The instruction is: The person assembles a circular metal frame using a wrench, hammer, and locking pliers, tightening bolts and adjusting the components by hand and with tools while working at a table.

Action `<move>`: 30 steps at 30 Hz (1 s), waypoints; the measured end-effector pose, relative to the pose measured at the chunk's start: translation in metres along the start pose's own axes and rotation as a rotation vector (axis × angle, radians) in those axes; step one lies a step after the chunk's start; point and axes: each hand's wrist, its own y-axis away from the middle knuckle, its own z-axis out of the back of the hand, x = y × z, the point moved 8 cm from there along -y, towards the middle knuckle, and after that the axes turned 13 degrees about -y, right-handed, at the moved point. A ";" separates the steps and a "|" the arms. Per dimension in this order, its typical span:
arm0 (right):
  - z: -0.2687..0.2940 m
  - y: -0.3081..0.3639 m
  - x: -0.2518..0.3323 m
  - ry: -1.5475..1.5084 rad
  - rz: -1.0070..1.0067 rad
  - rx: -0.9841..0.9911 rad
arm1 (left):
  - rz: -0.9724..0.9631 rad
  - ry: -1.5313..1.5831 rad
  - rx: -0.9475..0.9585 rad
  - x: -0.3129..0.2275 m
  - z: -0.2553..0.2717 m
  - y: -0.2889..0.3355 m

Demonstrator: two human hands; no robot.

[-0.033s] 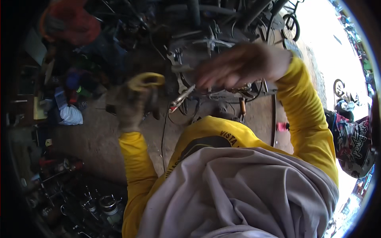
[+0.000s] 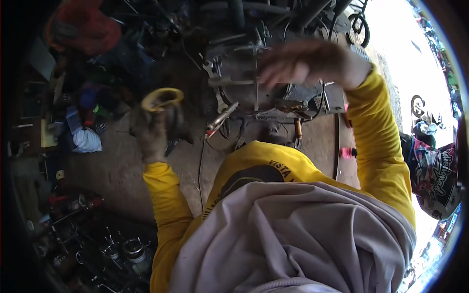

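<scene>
My left hand (image 2: 150, 134) is closed on a dark, soft-looking item with a yellow ring-shaped rim (image 2: 163, 99), perhaps a glove cuff; blur hides its exact kind. The rim faces up, and the dark part hangs beside my fingers. My right hand (image 2: 310, 63) is smeared by motion above the cluttered work surface, with its fingers stretched out toward the left and nothing visible in them. Below and left of it lie locking pliers (image 2: 222, 118) with a red part at one end. A spanner (image 2: 215, 88) lies beyond the pliers. Another plier-like tool (image 2: 293, 105) sits beneath my right hand.
An orange-brown handle (image 2: 298, 128) sticks out at the near edge of the work surface. A dark cable (image 2: 201, 171) runs along the brown floor. At lower left stand metal parts and a round can (image 2: 134, 249). A white bag (image 2: 88, 140) lies at left; a bicycle wheel (image 2: 358, 31) shows at upper right.
My left hand has moved left with the yellow-rimmed item. My right hand has shifted right and slightly away, uncovering more of the tools beneath it.
</scene>
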 end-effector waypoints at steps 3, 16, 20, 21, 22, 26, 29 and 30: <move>0.144 0.077 -0.029 0.039 0.208 -0.535 | 0.143 -0.030 -0.105 0.061 -0.024 0.002; 0.233 0.058 -0.181 1.119 -0.188 -0.477 | 0.419 -0.400 0.166 0.063 -0.160 0.036; 0.245 0.059 -0.198 1.075 -0.170 -0.438 | 0.445 -0.436 0.138 0.058 -0.169 0.041; 0.250 0.059 -0.201 1.068 -0.168 -0.433 | 0.451 -0.443 0.130 0.058 -0.170 0.042; 0.253 0.058 -0.204 1.052 -0.164 -0.414 | 0.459 -0.450 0.119 0.057 -0.170 0.042; 0.258 0.049 -0.199 1.054 -0.077 -0.236 | 0.481 -0.475 0.098 0.056 -0.172 0.047; 0.266 0.050 -0.188 1.064 -0.107 -0.196 | 0.497 -0.486 0.079 0.057 -0.172 0.051; 0.273 0.056 -0.182 1.070 -0.106 -0.194 | 0.492 -0.482 0.072 0.055 -0.173 0.049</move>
